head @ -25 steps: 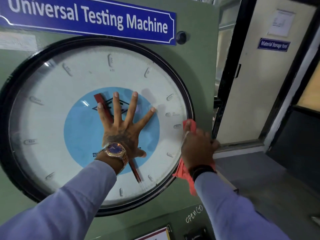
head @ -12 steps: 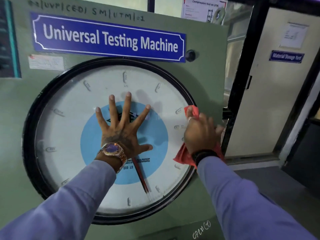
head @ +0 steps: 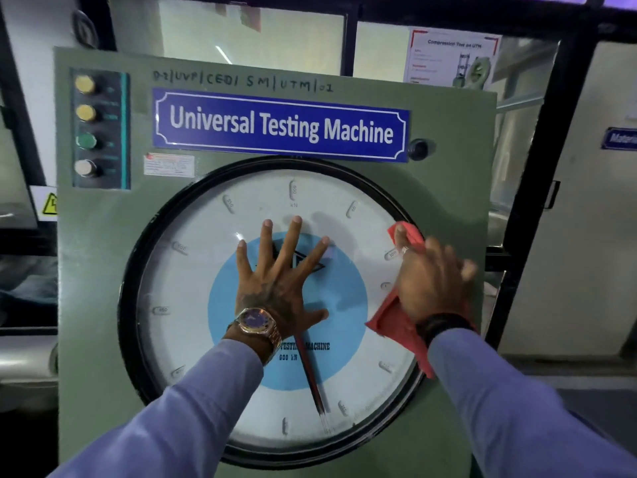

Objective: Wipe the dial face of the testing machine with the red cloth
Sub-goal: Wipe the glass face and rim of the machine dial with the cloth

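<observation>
The round dial face (head: 193, 305) fills the front of the green testing machine (head: 448, 188); it is white with a blue centre, a black rim and a red pointer aimed down and right. My left hand (head: 279, 281) lies flat on the blue centre, fingers spread, a watch on the wrist. My right hand (head: 431, 281) presses the red cloth (head: 393, 326) against the dial's right edge, near the upper right. One corner of the cloth sticks out above my fingers and the rest hangs below my wrist.
A blue "Universal Testing Machine" plate (head: 281, 125) sits above the dial. A column of round buttons (head: 86, 129) is at the panel's upper left, a black knob (head: 417, 149) at the upper right. A black door frame (head: 537, 201) and a pale door stand to the right.
My right hand has slid the red cloth up along the dial's right edge. The view has tilted up, showing more of the panel top. My left hand stays flat on the centre.
</observation>
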The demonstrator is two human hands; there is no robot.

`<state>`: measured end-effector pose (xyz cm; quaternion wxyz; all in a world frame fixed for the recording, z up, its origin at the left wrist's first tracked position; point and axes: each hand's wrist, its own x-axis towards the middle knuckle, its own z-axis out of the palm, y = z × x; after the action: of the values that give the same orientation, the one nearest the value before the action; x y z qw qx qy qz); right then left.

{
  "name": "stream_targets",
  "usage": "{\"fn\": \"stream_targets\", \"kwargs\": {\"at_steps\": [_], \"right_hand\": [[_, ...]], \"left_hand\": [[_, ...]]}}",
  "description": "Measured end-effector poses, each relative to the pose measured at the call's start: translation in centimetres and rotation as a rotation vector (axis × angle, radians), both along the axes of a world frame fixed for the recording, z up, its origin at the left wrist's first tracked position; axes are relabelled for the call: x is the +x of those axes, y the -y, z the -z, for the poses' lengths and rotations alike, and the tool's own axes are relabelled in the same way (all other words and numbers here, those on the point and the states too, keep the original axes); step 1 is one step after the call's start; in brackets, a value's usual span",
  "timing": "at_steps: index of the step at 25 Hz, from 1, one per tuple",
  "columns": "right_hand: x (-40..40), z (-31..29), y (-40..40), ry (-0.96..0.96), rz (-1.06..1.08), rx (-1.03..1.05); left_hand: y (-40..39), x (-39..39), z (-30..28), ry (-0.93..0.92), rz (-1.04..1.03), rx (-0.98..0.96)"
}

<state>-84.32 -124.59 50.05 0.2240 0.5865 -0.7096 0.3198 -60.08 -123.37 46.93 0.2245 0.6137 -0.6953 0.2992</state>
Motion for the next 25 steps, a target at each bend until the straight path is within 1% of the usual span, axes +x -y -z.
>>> {"fn": "stream_targets", "kwargs": {"at_steps": [3, 5, 7, 9, 13, 16, 18, 20, 23, 25], "right_hand": [[-0.9, 1.7, -1.1, 0.011, 0.026, 0.021], [1.2, -0.5, 0.2, 0.010, -0.037, -0.022], [3.6, -3.6, 1.4, -0.022, -0.119, -0.074], [4.4, -4.9, 1.7, -0.031, -0.142, -0.089], [3.1, -3.5, 0.9, -0.039, -0.060, -0.060], [6.9, -5.9, 2.0, -0.057, -0.147, -0.111], [9.6, -7.5, 2.3, -0.118, -0.203, -0.162], [9.6, -7.7, 2.5, -0.154, -0.200, -0.159], [8.5, -7.0, 2.3, -0.106, -0.117, -0.164], [11.1, -7.5, 2.2, -0.110, -0.161, -0.185]], "left_hand": [[-0.7, 1.9, -0.7, -0.112, -0.048, -0.010], [-0.9, 2.8, -1.1, -0.140, -0.077, 0.009], [-0.8, 3.2, -1.1, -0.135, -0.072, 0.026], [-0.8, 3.3, -1.2, -0.114, -0.066, 0.043], [-0.9, 5.0, -1.9, -0.149, 0.010, -0.001], [-0.4, 6.0, -2.1, -0.104, 0.019, 0.006], [-0.3, 6.1, -1.8, -0.089, 0.008, 0.013], [-0.3, 6.7, -1.9, -0.097, 0.015, -0.021], [-0.3, 8.7, -2.1, -0.116, 0.011, -0.073], [-0.1, 9.6, -2.0, -0.093, 0.014, -0.074]]}}
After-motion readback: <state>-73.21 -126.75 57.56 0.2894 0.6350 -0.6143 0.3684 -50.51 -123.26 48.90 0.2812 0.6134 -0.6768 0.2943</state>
